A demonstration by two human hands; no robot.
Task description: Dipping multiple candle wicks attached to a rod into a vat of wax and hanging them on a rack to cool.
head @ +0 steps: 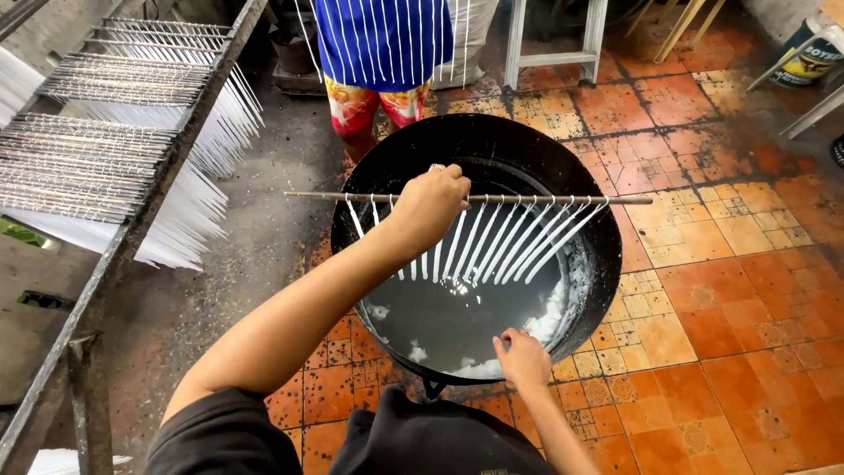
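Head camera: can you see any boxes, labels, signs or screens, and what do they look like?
Bucket: top right corner on the tiled floor, round, dark, with a yellow and white label band; partly hidden behind pale slanting legs.
No boxes, signs or screens show.

Thin wooden rod held level, white candles hanging slanted over black wax basin
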